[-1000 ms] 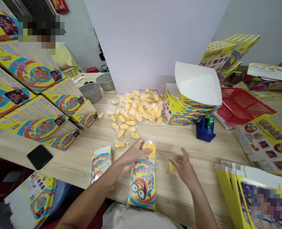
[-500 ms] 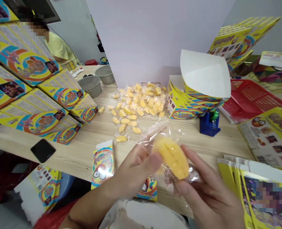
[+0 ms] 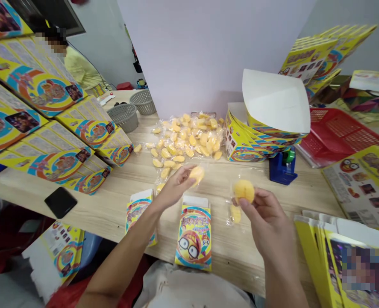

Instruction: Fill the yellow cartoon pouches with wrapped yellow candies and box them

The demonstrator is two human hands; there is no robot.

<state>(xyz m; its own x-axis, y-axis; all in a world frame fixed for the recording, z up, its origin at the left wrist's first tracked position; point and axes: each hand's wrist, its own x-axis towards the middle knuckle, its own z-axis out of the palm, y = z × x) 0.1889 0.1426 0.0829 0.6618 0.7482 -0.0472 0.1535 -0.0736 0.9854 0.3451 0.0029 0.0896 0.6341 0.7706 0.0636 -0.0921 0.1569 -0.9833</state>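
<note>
My left hand (image 3: 175, 187) pinches a yellow mango-shaped piece (image 3: 197, 175) in clear wrap, in front of the pile. Between the thumb and fingers of my right hand (image 3: 271, 222) is another yellow mango-shaped piece (image 3: 243, 190), scored with lines and in clear wrap. Just below it a wrapped yellow piece (image 3: 236, 214) shows; whether it rests on the table or hangs from the hand I cannot tell. A small yellow cartoon box (image 3: 194, 239) with its top flap up lies between my arms. A second such box (image 3: 139, 211) is partly behind my left forearm.
Wrapped yellow pieces (image 3: 189, 137) are heaped at the back. Stacked display boxes (image 3: 45, 90) stand left, near a black phone (image 3: 61, 202). To the right are nested open cartons (image 3: 262, 137), a blue tape dispenser (image 3: 283, 169), a red basket (image 3: 339, 132) and flat cartons (image 3: 352, 261). A person sits beyond.
My hands have moved apart, the left forward toward the heap and the right outward. Each now holds a separate piece. The middle cartoon box has come into full view.
</note>
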